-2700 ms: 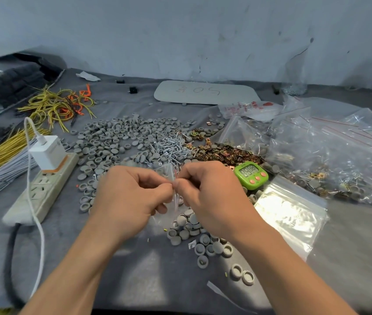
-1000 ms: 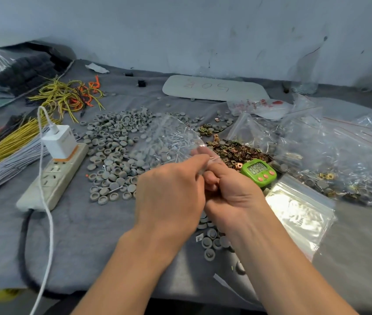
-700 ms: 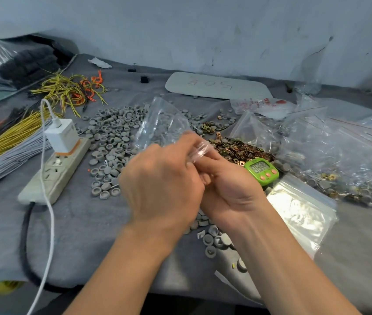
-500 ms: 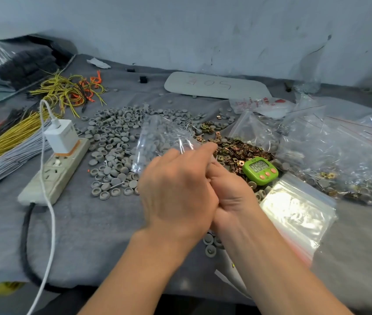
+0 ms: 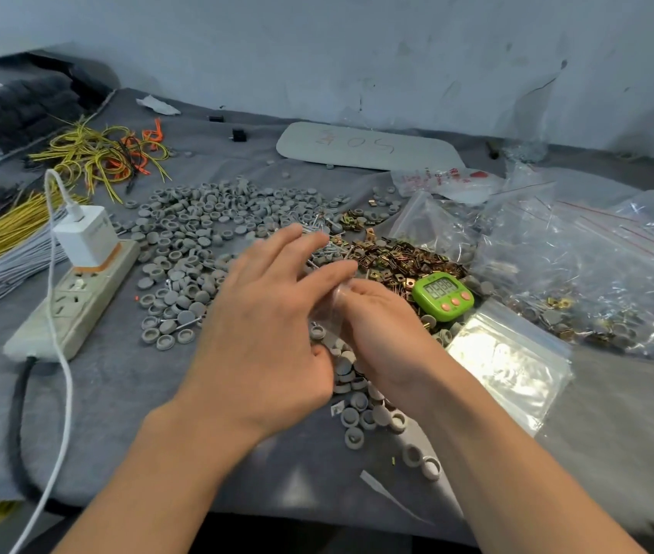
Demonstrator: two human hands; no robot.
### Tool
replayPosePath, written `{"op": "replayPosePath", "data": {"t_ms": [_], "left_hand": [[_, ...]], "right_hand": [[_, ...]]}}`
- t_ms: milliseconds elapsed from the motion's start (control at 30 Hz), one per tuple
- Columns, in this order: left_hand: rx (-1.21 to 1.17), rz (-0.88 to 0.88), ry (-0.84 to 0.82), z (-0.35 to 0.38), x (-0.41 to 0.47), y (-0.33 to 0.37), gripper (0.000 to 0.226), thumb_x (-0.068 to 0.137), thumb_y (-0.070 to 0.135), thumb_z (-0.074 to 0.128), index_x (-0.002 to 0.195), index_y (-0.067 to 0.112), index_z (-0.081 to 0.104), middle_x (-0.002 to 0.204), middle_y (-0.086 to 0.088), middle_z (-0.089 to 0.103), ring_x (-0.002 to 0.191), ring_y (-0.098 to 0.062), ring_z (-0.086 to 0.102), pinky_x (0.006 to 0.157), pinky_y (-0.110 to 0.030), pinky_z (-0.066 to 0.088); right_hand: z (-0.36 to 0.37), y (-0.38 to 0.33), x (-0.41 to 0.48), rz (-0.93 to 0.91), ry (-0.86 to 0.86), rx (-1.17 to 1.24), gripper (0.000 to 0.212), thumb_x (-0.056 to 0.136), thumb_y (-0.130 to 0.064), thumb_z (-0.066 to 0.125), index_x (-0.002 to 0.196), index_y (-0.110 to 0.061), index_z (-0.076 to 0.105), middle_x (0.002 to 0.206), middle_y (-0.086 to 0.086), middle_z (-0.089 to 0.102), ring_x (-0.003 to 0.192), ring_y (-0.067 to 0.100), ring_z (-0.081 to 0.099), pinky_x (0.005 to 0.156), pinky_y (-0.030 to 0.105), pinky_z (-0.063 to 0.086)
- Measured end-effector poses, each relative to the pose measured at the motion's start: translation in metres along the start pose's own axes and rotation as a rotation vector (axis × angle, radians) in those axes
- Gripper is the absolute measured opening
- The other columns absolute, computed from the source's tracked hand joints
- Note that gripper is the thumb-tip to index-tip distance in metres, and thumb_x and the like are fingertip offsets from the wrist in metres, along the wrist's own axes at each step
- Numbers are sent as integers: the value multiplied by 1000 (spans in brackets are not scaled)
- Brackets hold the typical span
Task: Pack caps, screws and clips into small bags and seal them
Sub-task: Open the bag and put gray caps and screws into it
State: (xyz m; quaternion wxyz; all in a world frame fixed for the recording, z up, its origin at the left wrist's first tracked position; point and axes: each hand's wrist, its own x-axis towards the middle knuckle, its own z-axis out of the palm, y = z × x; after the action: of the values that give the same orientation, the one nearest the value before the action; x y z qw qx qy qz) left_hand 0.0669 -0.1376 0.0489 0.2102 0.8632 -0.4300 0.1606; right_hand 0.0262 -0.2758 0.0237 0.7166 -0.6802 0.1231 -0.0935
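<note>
My right hand [image 5: 385, 333] grips a small clear bag [image 5: 331, 311], bunched against its thumb side low over the table. My left hand [image 5: 265, 325] lies beside it with fingers straight, reaching over the silver screws [image 5: 331, 243]; its thumb touches the bag's top. A wide spread of grey caps [image 5: 197, 233] lies beyond and left of my hands. More caps [image 5: 357, 411] sit under my wrists. Brass clips [image 5: 397, 257] are heaped just past my right hand. The bag's contents cannot be made out.
A stack of empty small bags [image 5: 509, 365] lies right of my right arm, behind it a green timer [image 5: 443, 295]. Large clear bags [image 5: 581, 265] fill the right. A power strip [image 5: 73, 301] with a white charger and bundles of wires [image 5: 1, 237] occupy the left.
The bag, earlier held up and spread open between both hands, has come down and is now bunched at my right hand. My left hand's fingers have straightened out over the screws.
</note>
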Motion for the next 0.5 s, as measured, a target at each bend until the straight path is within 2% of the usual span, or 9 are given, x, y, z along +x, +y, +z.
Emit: {"op": "replayPosePath", "data": {"t_ms": [33,100,167,233,300,367,433,467,500], "left_hand": [[44,16,-56,1,0,0,90,61,27,72,148,34,50,156,5,45,151,-20,29,126,-44,21],[120,38,-126,4,2,0,103,60,27,84,154,33,41,158,5,43,153,-21,27,128,-42,13],[151,52,-123,8,4,1,104,58,19,86,152,31,43,152,5,50,149,-21,35,128,-41,10],[137,56,-49,12,5,2,91,57,11,83,142,29,54,133,5,62,135,-22,51,126,-41,12],[110,25,52,15,6,1,72,62,9,79,129,27,59,112,6,66,115,-21,60,124,-40,15],[99,-47,129,17,6,-4,54,71,13,75,121,26,58,101,9,63,104,-19,60,124,-40,18],[95,-122,172,17,6,-13,45,80,16,75,121,26,56,94,12,54,98,-17,56,122,-43,25],[81,-153,172,17,6,-18,47,82,19,78,123,25,55,93,13,49,94,-18,53,120,-46,30],[48,-193,149,16,6,-22,56,80,22,82,127,26,51,95,12,47,92,-18,50,116,-48,37]], "right_hand": [[0,0,0,1,-3,82,23,93,-3,49,99,6,70,110,23,75,104,28,73,106,46,52],[0,-4,-3,18,-59,229,23,95,13,43,91,13,66,95,32,72,81,24,69,86,34,56],[0,-6,-7,51,-134,290,26,95,18,42,88,10,66,78,25,66,69,21,66,68,30,57],[0,-9,-10,61,-153,239,21,92,20,45,93,12,64,80,23,57,68,24,58,64,30,53],[-3,-12,-12,38,-125,142,17,92,17,55,91,9,69,83,21,63,71,30,60,70,33,55],[-14,-16,-14,-27,22,-76,21,92,4,66,89,-9,81,87,6,78,81,21,74,81,33,62],[-27,-21,-16,-128,258,-555,19,92,-11,71,96,-25,84,86,-12,79,81,1,73,79,21,60],[-32,-22,-18,-133,308,-776,19,92,-17,72,104,-28,82,93,-17,78,83,-3,71,82,18,58],[-36,-22,-20,-83,296,-944,25,94,-23,72,118,-29,78,105,-16,76,93,-1,70,91,22,58]]}}
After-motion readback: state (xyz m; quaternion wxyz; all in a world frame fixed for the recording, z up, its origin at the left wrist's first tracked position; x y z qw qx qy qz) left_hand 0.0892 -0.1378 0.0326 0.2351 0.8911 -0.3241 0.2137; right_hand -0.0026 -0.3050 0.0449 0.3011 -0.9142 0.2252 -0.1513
